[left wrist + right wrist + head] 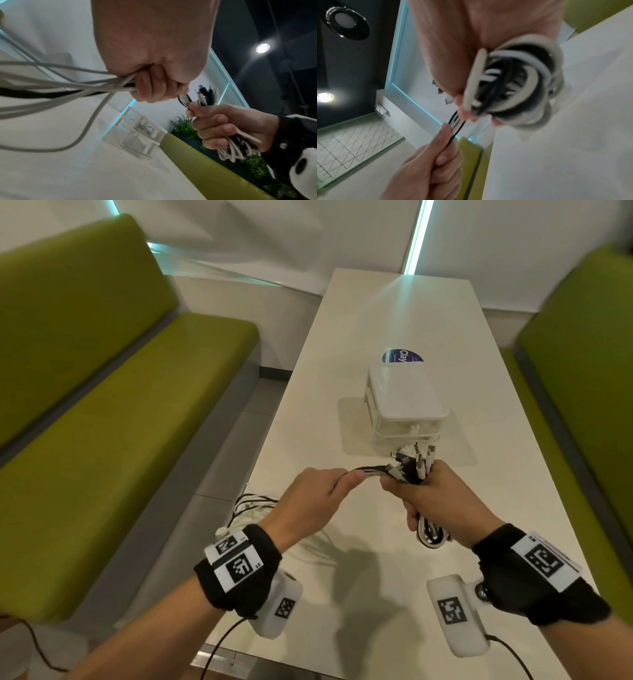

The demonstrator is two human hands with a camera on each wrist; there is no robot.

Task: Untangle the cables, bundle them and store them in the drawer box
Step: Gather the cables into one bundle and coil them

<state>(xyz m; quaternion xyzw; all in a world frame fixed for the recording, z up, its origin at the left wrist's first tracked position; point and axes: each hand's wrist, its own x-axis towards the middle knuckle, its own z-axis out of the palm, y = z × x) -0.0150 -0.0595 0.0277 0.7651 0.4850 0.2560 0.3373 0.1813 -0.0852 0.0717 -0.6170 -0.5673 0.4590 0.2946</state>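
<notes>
My right hand [423, 494] grips a folded bundle of black and white cables [430, 534], whose plugs [412, 458] stick up above the fist and whose loops [513, 81] hang below it. My left hand [318, 494] grips the loose strands [368, 470] running out of that bundle to the left. From the left fist [150, 86] the white and black cables [60, 86] trail down to the table. The white drawer box [406, 405] stands on the table just beyond my right hand; its drawers [142, 136] look pushed in.
The long white table [394, 313] runs away from me, with a blue round sticker [402, 357] behind the box. More loose cable [253, 508] hangs over the table's left edge. Green benches stand on the left [113, 392] and the right [589, 364].
</notes>
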